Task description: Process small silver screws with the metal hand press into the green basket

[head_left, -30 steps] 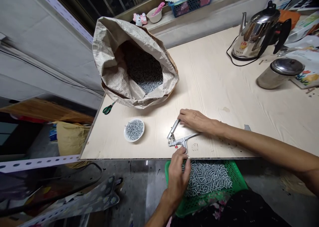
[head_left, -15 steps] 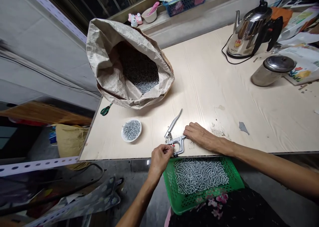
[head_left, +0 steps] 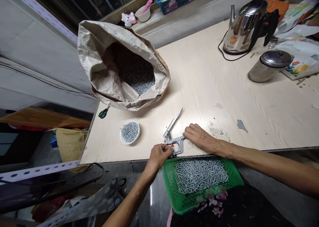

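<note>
A grey lever hand press [head_left: 178, 140] with a coil spring, a red part and a raised handle lies at the table's front edge. My left hand [head_left: 160, 155] is closed in a pinch at its lower left side, by the red part. What the fingertips hold is hidden. My right hand [head_left: 199, 137] lies on the table with fingers curled over the right end of the press's frame. Just below the table edge, a green basket [head_left: 171, 190] holds many small silvery metal pieces, like springs or screws. A white bowl [head_left: 139, 134] with thin metal pins stands left of the press.
A large woven sack [head_left: 99, 74], open at the top, holds more metal pieces at the back left. Green-handled scissors [head_left: 103, 113] lie beside it. A steel kettle [head_left: 245, 28] and a lidded jar [head_left: 270, 66] stand at the right. A grey scrap [head_left: 241, 125] lies on the table.
The camera view has shifted slightly, so the sack and kettle appear a little further left. Both hands keep their places at the press, with almost no visible movement.
</note>
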The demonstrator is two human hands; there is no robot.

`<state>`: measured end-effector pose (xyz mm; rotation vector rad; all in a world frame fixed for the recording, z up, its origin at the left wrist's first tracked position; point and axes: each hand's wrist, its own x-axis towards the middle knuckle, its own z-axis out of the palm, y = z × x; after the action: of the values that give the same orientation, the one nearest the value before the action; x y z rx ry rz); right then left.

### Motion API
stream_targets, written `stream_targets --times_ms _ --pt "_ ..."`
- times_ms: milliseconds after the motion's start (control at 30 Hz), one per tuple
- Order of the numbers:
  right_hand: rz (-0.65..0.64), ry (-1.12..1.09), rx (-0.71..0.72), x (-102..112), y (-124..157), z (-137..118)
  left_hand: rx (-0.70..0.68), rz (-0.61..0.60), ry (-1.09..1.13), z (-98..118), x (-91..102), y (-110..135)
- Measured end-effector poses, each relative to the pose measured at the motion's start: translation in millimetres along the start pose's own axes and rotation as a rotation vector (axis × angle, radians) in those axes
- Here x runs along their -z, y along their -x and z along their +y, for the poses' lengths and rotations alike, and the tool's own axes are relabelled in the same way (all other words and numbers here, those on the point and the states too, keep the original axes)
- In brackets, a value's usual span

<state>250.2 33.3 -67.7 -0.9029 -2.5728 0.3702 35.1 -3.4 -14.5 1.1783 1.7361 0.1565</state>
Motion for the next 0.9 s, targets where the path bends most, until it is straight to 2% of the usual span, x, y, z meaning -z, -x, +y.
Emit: stream_targets --times_ms 300,567,733,900 --pt "0.012 -0.033 0.016 -0.3 1.8 1.4 -0.017 -0.047 -0.073 4.5 1.6 -1.3" --pt "-0.015 -0.072 0.024 1.7 0.6 3.7 0.039 -0.022 0.141 0.8 -3.1 1.3" --pt "-0.004 -0.083 0.011 0.3 0.8 4.5 0.135 -0.067 0.227 5.0 -1.4 -0.9" --pt "0.011 -0.068 0.017 -2.4 1.6 4.5 0.128 -0.099 0.245 5.3 1.0 -4.9"
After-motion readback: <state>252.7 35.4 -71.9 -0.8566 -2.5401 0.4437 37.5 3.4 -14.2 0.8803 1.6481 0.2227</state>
